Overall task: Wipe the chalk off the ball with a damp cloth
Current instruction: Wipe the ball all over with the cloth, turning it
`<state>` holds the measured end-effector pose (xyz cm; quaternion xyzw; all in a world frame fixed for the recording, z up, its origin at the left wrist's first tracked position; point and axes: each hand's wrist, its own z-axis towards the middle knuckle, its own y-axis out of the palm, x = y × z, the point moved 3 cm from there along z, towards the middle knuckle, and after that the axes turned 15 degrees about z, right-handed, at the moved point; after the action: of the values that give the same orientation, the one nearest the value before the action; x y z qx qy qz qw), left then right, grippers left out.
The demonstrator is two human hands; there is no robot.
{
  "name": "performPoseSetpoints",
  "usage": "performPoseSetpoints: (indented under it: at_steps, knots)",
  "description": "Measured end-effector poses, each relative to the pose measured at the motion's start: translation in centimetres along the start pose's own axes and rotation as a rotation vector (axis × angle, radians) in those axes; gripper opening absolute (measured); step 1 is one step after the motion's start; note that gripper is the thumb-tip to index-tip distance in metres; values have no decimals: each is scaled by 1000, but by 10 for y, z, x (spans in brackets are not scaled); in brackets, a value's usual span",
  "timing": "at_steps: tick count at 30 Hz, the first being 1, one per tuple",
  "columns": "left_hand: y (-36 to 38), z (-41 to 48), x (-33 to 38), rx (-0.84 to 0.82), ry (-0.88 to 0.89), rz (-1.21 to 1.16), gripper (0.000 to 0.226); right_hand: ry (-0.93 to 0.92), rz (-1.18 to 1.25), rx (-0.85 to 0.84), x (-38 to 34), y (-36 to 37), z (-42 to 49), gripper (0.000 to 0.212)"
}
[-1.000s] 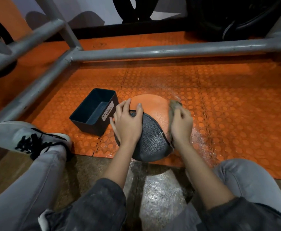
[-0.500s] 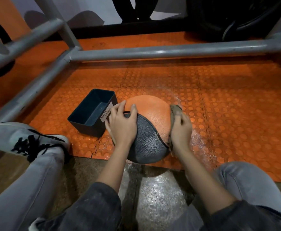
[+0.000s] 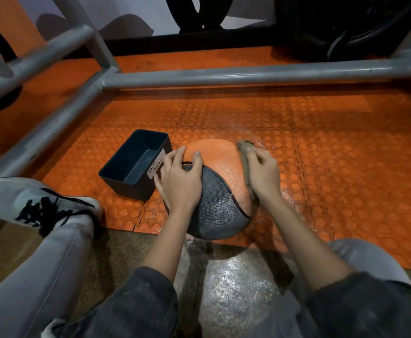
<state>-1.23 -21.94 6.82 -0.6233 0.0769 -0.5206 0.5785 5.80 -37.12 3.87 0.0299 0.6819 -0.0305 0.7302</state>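
An orange and grey textured ball (image 3: 218, 181) rests on the orange studded mat (image 3: 346, 167) in front of me. My left hand (image 3: 181, 178) lies flat on the ball's upper left side, fingers spread, steadying it. My right hand (image 3: 263, 173) presses a brownish-grey cloth (image 3: 244, 157) against the ball's right side. The cloth runs along the ball's edge under my palm, and only its rim shows.
A dark bin labelled "waste basket" (image 3: 136, 164) stands just left of the ball, near my left hand. Grey metal frame tubes (image 3: 248, 75) cross behind and to the left. My left shoe (image 3: 36, 203) and both knees flank the ball. Wet patches shine on the mat at the right.
My right hand with the cloth has slid a little up the ball's right side. The left hand has stayed on the ball. The view has shifted slightly.
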Motion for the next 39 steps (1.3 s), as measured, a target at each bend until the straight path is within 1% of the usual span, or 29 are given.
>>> performPoseSetpoints:
  at_steps: [3, 4, 5, 6, 7, 9, 10, 11, 12, 13, 14, 16, 18, 20, 21, 23, 25, 26, 27, 28, 29, 30, 31, 33, 34, 35, 36, 37, 39]
  knots:
    - [-1, 0, -2, 6, -1, -7, 45, -420, -211, -72, -17, 18, -46, 38]
    - [-1, -1, -3, 8, 3, -13, 44, -513, -252, -107, -19, 20, -53, 37]
    - [-1, -1, -4, 10, 7, -18, 44, -558, -265, -160, -20, 19, -49, 37]
    - [-1, -2, -5, 12, 9, -21, 45, -542, -250, -201, -21, 16, -39, 36]
    - [0, -2, -6, 12, 11, -21, 45, -448, -210, -226, -19, 13, -24, 35]
    - [-1, -6, -6, 12, 24, -19, 46, -124, -53, -202, -17, 2, 7, 29]
    - [-1, -7, -5, 13, 35, -20, 46, 45, 28, -181, -15, -1, 18, 30]
    - [-1, -8, -5, 13, 47, -20, 46, 166, 77, -159, -13, -4, 23, 32]
    - [-2, -8, -4, 16, 56, -21, 46, 219, 86, -131, -11, -4, 24, 33]
    - [-2, -7, -4, 23, 62, -25, 45, 199, 60, -114, -11, -4, 22, 33]
    - [-2, -6, -4, 27, 64, -30, 44, 113, 11, -102, -10, -2, 17, 33]
    - [-2, -3, -7, 23, 74, -45, 43, -185, -134, -98, -15, 7, -10, 35]
    - [-2, -1, -10, 16, 117, -71, 49, -437, -221, -123, -18, 15, -45, 37]
    - [-2, -2, -12, 15, 179, -102, 55, -558, -249, -162, -23, 13, -54, 38]
    - [-2, -3, -13, 21, 214, -115, 57, -549, -245, -203, -24, 11, -45, 37]
    - [-2, -6, -15, 30, 274, -136, 62, -382, -174, -270, -19, 8, -10, 30]
    - [-3, -8, -17, 9, 323, -159, 58, -53, -31, -278, -15, 3, 24, 21]
    - [-5, -8, -17, 0, 353, -168, 54, 86, 38, -279, -13, 1, 33, 21]
    - [-6, -8, -18, -8, 384, -171, 50, 158, 71, -269, -12, 0, 34, 26]
    - [-7, -7, -19, -20, 408, -171, 46, 182, 73, -253, -12, -1, 30, 31]
    - [-6, -5, -21, -36, 417, -172, 43, 143, 47, -229, -11, -2, 23, 30]
    - [-6, -3, -22, -53, 413, -177, 40, 42, 1, -195, -10, -3, 11, 26]
    - [-6, -1, -24, -71, 404, -184, 38, -108, -75, -166, -12, -2, -7, 29]
    - [-6, 2, -25, -92, 406, -204, 34, -379, -224, -185, -21, 4, -48, 38]
    - [-7, 3, -26, -87, 422, -216, 33, -467, -258, -201, -26, 6, -59, 38]
    - [-8, 3, -26, -75, 445, -231, 33, -506, -277, -232, -29, 8, -59, 37]
    - [-8, 2, -26, -61, 468, -242, 33, -492, -278, -268, -33, 9, -50, 35]
    - [-8, 1, -26, -48, 485, -248, 34, -423, -255, -300, -33, 10, -34, 33]
    - [-6, -3, -23, -30, 491, -240, 35, -208, -160, -336, -33, 11, 4, 22]
